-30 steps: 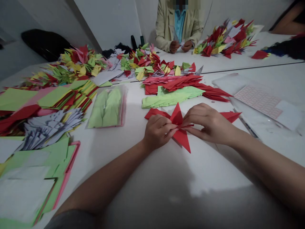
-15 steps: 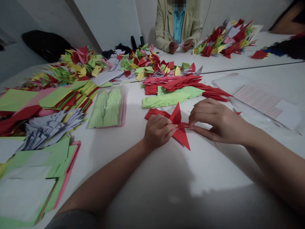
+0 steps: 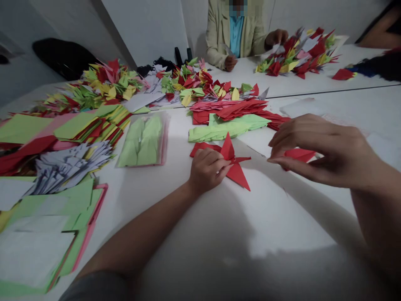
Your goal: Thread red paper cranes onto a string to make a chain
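Observation:
My left hand (image 3: 207, 169) rests on the white table (image 3: 275, 217), its fingers curled and pinched on a red folded paper figure (image 3: 235, 169) with pointed wings. My right hand (image 3: 326, 146) is raised to the right of the figure and apart from it. Its fingers are stretched out above the thumb. A small red folded piece (image 3: 299, 154) shows in the gap between thumb and fingers; I cannot tell if the hand touches it.
Stacks of green (image 3: 225, 127) and red (image 3: 238, 109) folded pieces lie just beyond the figure. Flat coloured sheets (image 3: 78, 125), grey folded pieces (image 3: 69, 161) and a clear packet of green pieces (image 3: 142, 140) sit left. A seated person (image 3: 239, 33) reaches into a heap of paper figures (image 3: 297, 52).
My right hand let go of the red figure and moved right and up, over the small red piece. My left hand stayed on the figure. The far person's hand reached out to the heap.

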`<state>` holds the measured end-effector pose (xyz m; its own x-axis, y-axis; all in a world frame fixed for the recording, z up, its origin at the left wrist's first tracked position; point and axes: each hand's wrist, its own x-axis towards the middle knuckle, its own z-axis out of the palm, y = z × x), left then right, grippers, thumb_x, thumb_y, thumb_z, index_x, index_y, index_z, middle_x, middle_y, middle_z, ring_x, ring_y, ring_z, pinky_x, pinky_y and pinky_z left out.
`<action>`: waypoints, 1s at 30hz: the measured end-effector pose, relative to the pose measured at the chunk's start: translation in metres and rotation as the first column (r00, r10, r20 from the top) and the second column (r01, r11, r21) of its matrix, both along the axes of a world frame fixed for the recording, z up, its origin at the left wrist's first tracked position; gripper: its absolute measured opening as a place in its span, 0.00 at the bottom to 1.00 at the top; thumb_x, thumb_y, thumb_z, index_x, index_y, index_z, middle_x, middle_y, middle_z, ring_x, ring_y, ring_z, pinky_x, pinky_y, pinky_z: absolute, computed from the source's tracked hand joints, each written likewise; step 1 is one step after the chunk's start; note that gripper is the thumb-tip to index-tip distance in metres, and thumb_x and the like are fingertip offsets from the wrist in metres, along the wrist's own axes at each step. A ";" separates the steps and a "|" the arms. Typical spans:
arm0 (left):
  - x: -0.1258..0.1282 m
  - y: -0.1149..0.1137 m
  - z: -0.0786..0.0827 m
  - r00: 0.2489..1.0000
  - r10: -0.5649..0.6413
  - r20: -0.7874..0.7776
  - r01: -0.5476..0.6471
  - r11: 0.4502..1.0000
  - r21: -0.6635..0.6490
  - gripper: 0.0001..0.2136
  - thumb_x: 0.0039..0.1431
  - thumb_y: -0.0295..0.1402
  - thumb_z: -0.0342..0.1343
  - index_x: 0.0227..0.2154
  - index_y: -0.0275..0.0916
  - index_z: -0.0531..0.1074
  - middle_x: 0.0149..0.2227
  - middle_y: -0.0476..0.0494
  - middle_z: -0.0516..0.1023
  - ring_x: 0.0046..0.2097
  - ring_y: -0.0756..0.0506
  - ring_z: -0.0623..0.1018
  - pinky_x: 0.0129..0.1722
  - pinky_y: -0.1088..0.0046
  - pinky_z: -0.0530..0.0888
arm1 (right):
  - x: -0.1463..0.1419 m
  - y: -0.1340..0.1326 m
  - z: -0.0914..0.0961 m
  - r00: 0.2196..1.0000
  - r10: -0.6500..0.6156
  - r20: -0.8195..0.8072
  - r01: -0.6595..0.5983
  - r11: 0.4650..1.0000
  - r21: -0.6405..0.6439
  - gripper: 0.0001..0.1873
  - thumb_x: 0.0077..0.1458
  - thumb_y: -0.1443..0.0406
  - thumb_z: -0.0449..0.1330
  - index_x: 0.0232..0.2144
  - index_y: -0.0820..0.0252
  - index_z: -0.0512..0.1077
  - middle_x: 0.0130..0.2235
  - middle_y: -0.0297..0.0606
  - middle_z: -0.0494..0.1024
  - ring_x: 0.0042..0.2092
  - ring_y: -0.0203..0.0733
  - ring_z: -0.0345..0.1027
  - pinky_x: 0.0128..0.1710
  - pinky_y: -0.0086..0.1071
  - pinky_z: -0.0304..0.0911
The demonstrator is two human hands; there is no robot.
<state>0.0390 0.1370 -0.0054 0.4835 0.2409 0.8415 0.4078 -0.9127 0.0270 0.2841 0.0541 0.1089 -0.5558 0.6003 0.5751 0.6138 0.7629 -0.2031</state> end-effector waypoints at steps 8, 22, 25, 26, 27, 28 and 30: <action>0.002 -0.003 0.002 0.999 -0.043 0.017 0.043 0.999 -0.007 0.05 0.52 0.28 0.63 0.29 0.42 0.73 0.25 0.52 0.73 0.30 0.49 0.71 0.34 0.70 0.63 | -0.019 0.018 -0.040 0.992 -0.028 0.123 0.042 0.993 -0.113 0.11 0.60 0.59 0.58 0.42 0.58 0.72 0.40 0.42 0.78 0.41 0.46 0.71 0.44 0.42 0.63; 0.002 -0.004 0.002 0.997 -0.074 -0.026 0.074 0.997 -0.024 0.04 0.53 0.29 0.63 0.32 0.43 0.74 0.27 0.52 0.75 0.31 0.49 0.72 0.35 0.69 0.64 | -0.023 0.017 -0.041 0.989 0.022 0.145 -0.033 0.997 0.076 0.07 0.62 0.65 0.55 0.34 0.58 0.72 0.31 0.36 0.79 0.35 0.40 0.72 0.39 0.38 0.63; 0.002 -0.004 0.003 0.996 -0.082 -0.028 0.081 0.996 -0.035 0.03 0.54 0.30 0.63 0.31 0.43 0.74 0.27 0.52 0.76 0.31 0.49 0.72 0.35 0.68 0.64 | -0.020 0.017 -0.036 0.985 0.023 0.168 -0.036 0.997 0.074 0.06 0.62 0.66 0.55 0.33 0.58 0.72 0.31 0.37 0.79 0.34 0.41 0.72 0.38 0.39 0.64; 0.002 -0.003 0.003 0.996 -0.086 -0.022 0.085 0.996 -0.037 0.03 0.54 0.30 0.63 0.30 0.42 0.74 0.26 0.52 0.75 0.31 0.49 0.72 0.35 0.68 0.63 | -0.018 0.016 -0.033 0.985 0.026 0.171 -0.039 0.997 0.070 0.06 0.61 0.66 0.55 0.33 0.58 0.72 0.31 0.37 0.79 0.35 0.41 0.72 0.37 0.39 0.64; 0.002 -0.002 0.002 0.996 -0.091 -0.016 0.090 0.995 -0.039 0.04 0.54 0.30 0.63 0.30 0.42 0.74 0.26 0.52 0.75 0.31 0.49 0.72 0.35 0.68 0.63 | -0.016 0.016 -0.030 0.986 0.033 0.165 -0.044 0.997 0.064 0.05 0.61 0.67 0.56 0.34 0.58 0.72 0.31 0.37 0.79 0.35 0.42 0.72 0.37 0.39 0.64; 0.002 -0.001 0.002 0.995 -0.095 -0.013 0.095 0.995 -0.044 0.04 0.54 0.29 0.64 0.30 0.42 0.74 0.26 0.52 0.75 0.31 0.49 0.72 0.34 0.68 0.63 | -0.013 0.014 -0.027 0.988 0.044 0.146 -0.053 0.997 0.055 0.04 0.60 0.67 0.57 0.34 0.58 0.72 0.31 0.36 0.79 0.35 0.42 0.72 0.36 0.39 0.65; 0.001 0.001 0.000 0.994 -0.109 0.003 0.109 0.991 -0.072 0.04 0.54 0.29 0.64 0.30 0.42 0.75 0.25 0.52 0.75 0.30 0.49 0.71 0.34 0.69 0.64 | -0.009 0.011 -0.019 0.996 0.061 0.071 -0.064 0.998 0.030 0.02 0.58 0.67 0.59 0.34 0.57 0.72 0.31 0.36 0.78 0.35 0.43 0.72 0.36 0.39 0.66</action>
